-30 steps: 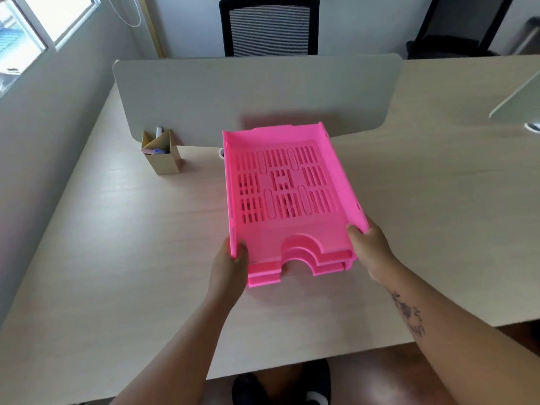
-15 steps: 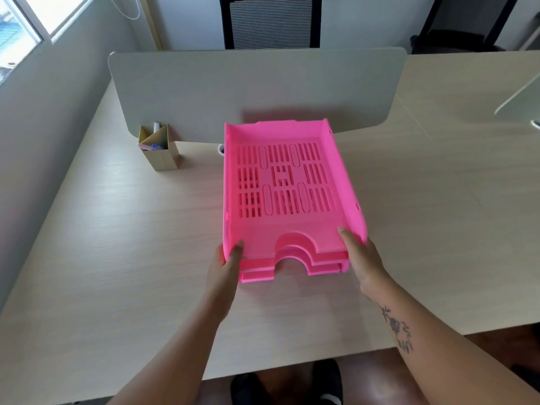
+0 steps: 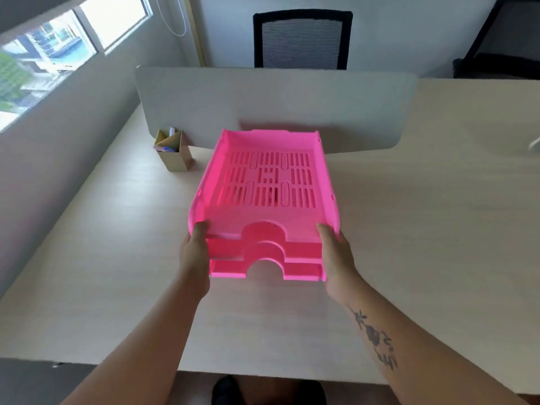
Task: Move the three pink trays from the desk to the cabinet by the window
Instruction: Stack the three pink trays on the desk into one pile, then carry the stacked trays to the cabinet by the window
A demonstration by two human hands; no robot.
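Three pink slotted trays [image 3: 267,182] are nested in one stack, held a little above the pale wooden desk [image 3: 409,229], front edge tipped towards me. My left hand [image 3: 194,252] grips the stack's near left corner, thumb on the top rim. My right hand [image 3: 336,255] clasps the near right corner the same way. The cabinet is out of view.
A grey divider panel [image 3: 274,103] stands across the desk behind the trays. A small cardboard pen holder [image 3: 174,154] sits at its left end. A black mesh chair [image 3: 302,39] is beyond the panel. The window [image 3: 43,62] and wall run along the left.
The stack has risen off the desk and tipped, so all three front edges now show. Both hands have shifted further around its near corners.
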